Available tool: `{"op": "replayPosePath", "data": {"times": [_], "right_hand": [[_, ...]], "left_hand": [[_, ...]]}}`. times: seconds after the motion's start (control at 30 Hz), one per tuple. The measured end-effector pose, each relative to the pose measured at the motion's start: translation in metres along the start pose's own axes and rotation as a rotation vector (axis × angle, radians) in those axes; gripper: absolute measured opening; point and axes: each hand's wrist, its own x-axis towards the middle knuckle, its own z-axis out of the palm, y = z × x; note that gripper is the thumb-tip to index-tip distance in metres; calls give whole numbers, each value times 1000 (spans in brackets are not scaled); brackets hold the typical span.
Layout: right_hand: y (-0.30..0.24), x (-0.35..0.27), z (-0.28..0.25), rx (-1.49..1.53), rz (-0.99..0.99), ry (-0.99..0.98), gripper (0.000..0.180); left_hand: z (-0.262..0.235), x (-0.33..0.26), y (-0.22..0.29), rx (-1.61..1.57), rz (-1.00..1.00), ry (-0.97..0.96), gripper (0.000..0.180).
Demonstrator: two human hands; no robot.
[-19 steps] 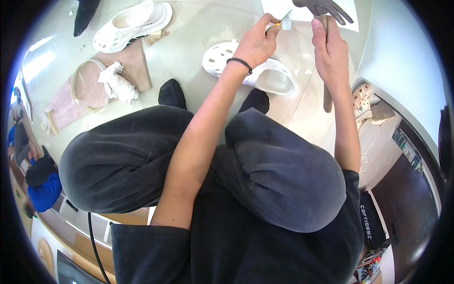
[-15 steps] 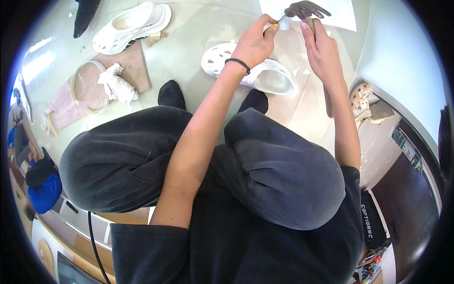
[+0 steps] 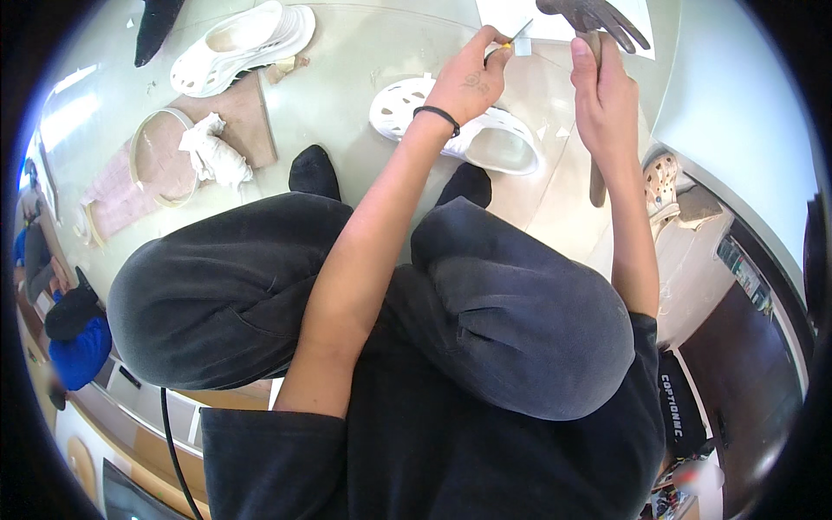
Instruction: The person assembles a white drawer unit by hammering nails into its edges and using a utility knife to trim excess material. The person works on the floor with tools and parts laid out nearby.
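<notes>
The hammer (image 3: pixel 595 17) swings clear of the thin tool (image 3: pixel 520 33) in the head view, its dark head lifted away to the right after sitting over the tool's tip half a second earlier, while the left hand (image 3: pixel 475 80) holds almost the same spot. A person in dark clothes crouches on the pale tiled floor (image 3: pixel 347 95), both forearms stretched forward. The left thumb and forefinger pinch the tool near a yellow patch, its narrow shaft slanting up to the right; the remaining left fingers are too hidden to tell. A black band (image 3: pixel 440 115) circles that wrist. The right hand (image 3: pixel 604 100) is wrapped around the hammer's handle close beneath the head, thumb laid along it, fingers pressed together as far as I can see, and the handle's end shows below the palm. Both tools are beyond the knees, near the top edge, by a white sheet (image 3: pixel 494 10) and a small pale-blue piece (image 3: pixel 523 47); whether the tool's tip touches either, I cannot tell. Beneath the left wrist a white shoe (image 3: pixel 475 134) lies on the tiles. To the left, a second white shoe (image 3: pixel 251 52) rests near a brown board (image 3: pixel 254 117) bearing a crumpled white cloth (image 3: pixel 215 152). By the wall at right sits a beige shoe (image 3: pixel 661 184).
</notes>
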Motion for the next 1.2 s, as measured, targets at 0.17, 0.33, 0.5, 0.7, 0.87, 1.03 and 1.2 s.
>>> {"op": "replayPosePath", "data": {"times": [0.17,0.33,0.5,0.7,0.87,1.03,1.2], "right_hand": [[11,11,2,-52,25,-131,40],[16,9,5,-55,-42,-22,38],[4,14,-3,23,-105,-77,29],[6,6,-5,88,-170,-46,28],[5,13,-9,97,-216,-23,28],[11,14,-2,82,-198,-64,28],[8,16,-8,102,-217,-27,28]], "left_hand": [[4,2,-6,2,13,13,22],[13,8,-26,25,132,77,23],[6,14,-36,71,199,59,22],[0,13,-26,28,23,-88,19],[-1,10,-23,-9,62,-61,18],[-3,12,-24,-40,66,-87,19],[-4,14,-26,21,70,-79,18]]}}
